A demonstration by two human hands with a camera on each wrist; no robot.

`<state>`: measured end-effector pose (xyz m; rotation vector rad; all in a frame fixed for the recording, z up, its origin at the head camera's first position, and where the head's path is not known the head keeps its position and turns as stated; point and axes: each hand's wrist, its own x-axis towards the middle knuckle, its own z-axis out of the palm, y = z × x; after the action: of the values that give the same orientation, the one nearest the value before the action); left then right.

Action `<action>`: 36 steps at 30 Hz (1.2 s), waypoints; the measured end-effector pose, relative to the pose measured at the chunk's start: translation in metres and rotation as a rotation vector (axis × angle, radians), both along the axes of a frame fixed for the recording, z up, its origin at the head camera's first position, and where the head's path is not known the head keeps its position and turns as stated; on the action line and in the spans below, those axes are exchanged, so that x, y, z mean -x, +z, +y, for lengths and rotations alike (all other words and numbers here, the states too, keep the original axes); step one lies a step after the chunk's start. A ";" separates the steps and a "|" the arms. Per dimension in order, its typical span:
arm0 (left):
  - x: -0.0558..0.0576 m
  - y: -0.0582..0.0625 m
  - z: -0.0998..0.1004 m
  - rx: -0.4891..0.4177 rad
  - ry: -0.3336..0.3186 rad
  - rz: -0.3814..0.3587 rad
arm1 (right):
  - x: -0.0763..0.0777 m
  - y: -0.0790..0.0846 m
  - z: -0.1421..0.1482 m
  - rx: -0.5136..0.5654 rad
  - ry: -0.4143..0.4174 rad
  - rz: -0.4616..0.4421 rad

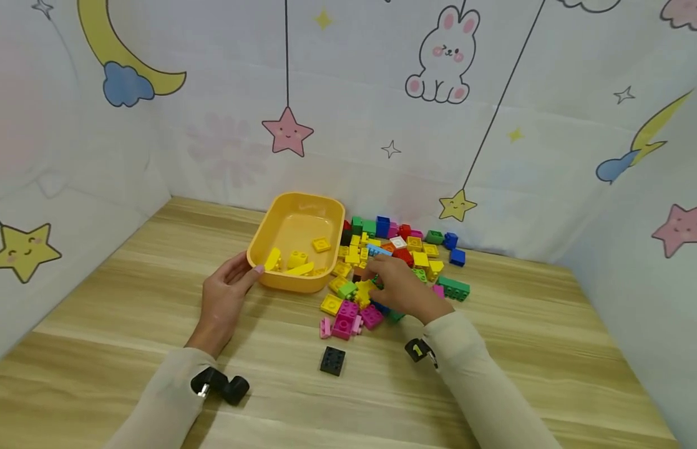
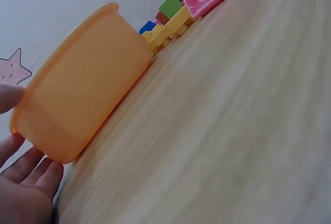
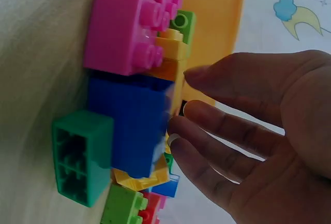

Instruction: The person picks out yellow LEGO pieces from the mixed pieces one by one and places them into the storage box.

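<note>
Surface (image 1: 258,386): sorting, seemingly, mid-frame
Tray (image 1: 292,284): left hand (image 1: 224,296) pinching its edge
Yellow brick (image 1: 363,294): right hand (image 1: 403,287) near, fingers (image 3: 199,159) spread (empty!); next, likely a pinch

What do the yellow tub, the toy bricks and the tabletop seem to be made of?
Yellow tub: probably thin plastic with a satin finish; its wall looks smooth and slightly translucent.
Toy bricks: likely hard plastic, fairly smooth, with moulded studs and hollow undersides.
Tabletop: wood or wood-look laminate, soft sheen; streaky grain shows, but which is unclear.
</note>
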<state>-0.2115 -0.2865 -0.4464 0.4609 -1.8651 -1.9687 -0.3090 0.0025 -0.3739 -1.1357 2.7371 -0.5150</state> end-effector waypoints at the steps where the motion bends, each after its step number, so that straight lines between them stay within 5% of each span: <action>1: 0.000 0.000 0.000 0.000 -0.001 -0.002 | 0.000 -0.002 -0.002 -0.010 -0.005 -0.003; 19: 0.000 0.001 0.000 -0.022 -0.013 -0.001 | -0.002 -0.005 -0.007 -0.071 -0.029 -0.006; 36: 0.001 0.001 0.002 -0.041 0.002 0.002 | -0.012 0.037 -0.014 0.252 0.013 0.085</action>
<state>-0.2128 -0.2847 -0.4453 0.4727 -1.8256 -2.0083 -0.2967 -0.0112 -0.3365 -1.2554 2.7936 -0.8487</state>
